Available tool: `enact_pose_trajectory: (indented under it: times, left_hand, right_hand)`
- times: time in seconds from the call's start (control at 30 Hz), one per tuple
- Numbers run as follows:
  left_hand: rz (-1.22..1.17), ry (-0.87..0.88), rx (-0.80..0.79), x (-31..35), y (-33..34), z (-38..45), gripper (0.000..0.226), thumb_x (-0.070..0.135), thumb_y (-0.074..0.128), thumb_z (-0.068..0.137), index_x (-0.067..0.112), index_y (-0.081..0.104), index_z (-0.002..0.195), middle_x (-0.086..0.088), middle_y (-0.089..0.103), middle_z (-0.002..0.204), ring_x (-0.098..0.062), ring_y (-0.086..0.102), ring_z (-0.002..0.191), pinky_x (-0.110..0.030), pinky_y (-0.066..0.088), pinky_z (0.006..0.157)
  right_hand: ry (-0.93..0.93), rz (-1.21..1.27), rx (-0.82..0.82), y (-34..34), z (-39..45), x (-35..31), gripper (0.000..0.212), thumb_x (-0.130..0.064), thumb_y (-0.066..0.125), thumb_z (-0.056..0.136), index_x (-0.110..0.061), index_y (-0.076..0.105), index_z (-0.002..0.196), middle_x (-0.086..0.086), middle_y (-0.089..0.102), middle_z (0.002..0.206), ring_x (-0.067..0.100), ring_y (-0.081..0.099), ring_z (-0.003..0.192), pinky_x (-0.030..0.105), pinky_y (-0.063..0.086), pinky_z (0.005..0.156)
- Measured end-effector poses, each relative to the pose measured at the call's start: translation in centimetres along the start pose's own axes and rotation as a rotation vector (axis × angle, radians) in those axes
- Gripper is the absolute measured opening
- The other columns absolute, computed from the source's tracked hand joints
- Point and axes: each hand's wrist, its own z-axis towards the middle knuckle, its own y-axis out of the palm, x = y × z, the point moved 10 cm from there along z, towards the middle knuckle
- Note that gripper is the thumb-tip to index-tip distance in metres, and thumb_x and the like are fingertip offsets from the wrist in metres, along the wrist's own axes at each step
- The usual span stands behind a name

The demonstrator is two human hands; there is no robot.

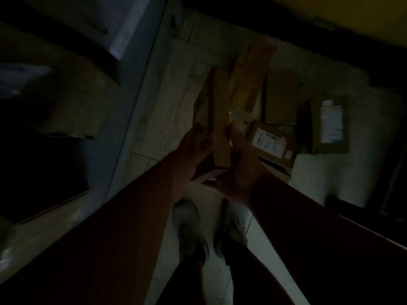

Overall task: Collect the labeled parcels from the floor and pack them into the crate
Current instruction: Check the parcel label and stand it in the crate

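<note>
The scene is dark and blurred. A long narrow cardboard parcel [220,115] is held edge-up between my left hand [193,148] on its left face and my right hand [237,164] on its right face and lower end. More brown parcels lie on the pale floor beyond: one with a white label [269,143] just right of my right hand, another labeled one [330,126] farther right, a plain one [282,100] behind them, and a long one [253,71] farther back. The crate cannot be made out clearly.
A large cardboard box [72,102] stands at the left beside a dark boxy shape [39,177]. My feet in light shoes [187,227] stand on the tiled floor below my hands. A yellow surface [352,12] fills the top right.
</note>
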Motion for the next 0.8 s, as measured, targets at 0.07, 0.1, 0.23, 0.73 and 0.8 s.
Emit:
enact_pose_trajectory:
  times: [0.07, 0.1, 0.23, 0.73, 0.8]
  left_hand:
    - [0.085, 0.102, 0.015, 4.2, 0.9, -4.5, 0.112, 0.086, 0.071, 0.043, 0.053, 0.032, 0.143, 0.024, 0.057, 0.121, 0.010, 0.065, 0.096, -0.014, 0.054, 0.072]
    - [0.083, 0.137, 0.043, 6.2, 0.9, -6.7, 0.112, 0.081, 0.077, 0.042, 0.055, 0.033, 0.141, 0.027, 0.058, 0.121, 0.006, 0.064, 0.103, -0.018, 0.055, 0.078]
    - [-0.014, 0.171, 0.210, 13.6, 0.3, -16.7, 0.102, 0.045, 0.091, 0.047, 0.033, 0.047, 0.139, 0.004, 0.068, 0.122, -0.018, 0.066, 0.109, -0.046, 0.054, 0.093]
    - [-0.301, 0.988, 0.410, 39.6, 7.4, -62.4, 0.026, 0.046, 0.059, 0.090, 0.033, 0.067, 0.111, 0.003, 0.076, 0.106, -0.022, 0.073, 0.095, -0.050, 0.058, 0.080]
    - [-0.277, 1.084, 0.673, 38.8, 7.6, -68.6, 0.046, 0.070, 0.053, 0.081, 0.037, 0.067, 0.109, 0.010, 0.076, 0.102, -0.012, 0.074, 0.089, -0.040, 0.060, 0.072]
  right_hand:
    - [-0.001, 0.039, -0.040, 2.1, -5.6, -2.3, 0.083, -0.074, 0.052, 0.069, -0.021, 0.061, 0.132, 0.009, 0.065, 0.129, 0.032, 0.056, 0.126, 0.056, 0.031, 0.113]
    - [-0.015, -0.003, -0.045, 3.1, -8.4, -3.5, 0.081, -0.072, 0.052, 0.070, -0.021, 0.060, 0.133, 0.009, 0.065, 0.130, 0.031, 0.055, 0.126, 0.055, 0.030, 0.112]
    - [-0.206, -0.223, 0.026, 6.5, -20.8, -10.0, 0.043, -0.032, 0.059, 0.091, -0.011, 0.061, 0.128, 0.017, 0.066, 0.125, 0.034, 0.061, 0.117, 0.048, 0.047, 0.102]
    - [-1.153, -0.679, -0.154, 28.0, -63.5, -25.2, 0.048, -0.058, 0.063, 0.084, -0.017, 0.064, 0.110, 0.003, 0.076, 0.096, 0.021, 0.075, 0.084, 0.045, 0.062, 0.069]
    - [-1.275, -0.686, -0.247, 30.1, -67.4, -23.9, 0.051, -0.060, 0.060, 0.084, -0.016, 0.063, 0.110, 0.001, 0.076, 0.094, 0.018, 0.075, 0.080, 0.039, 0.062, 0.062]
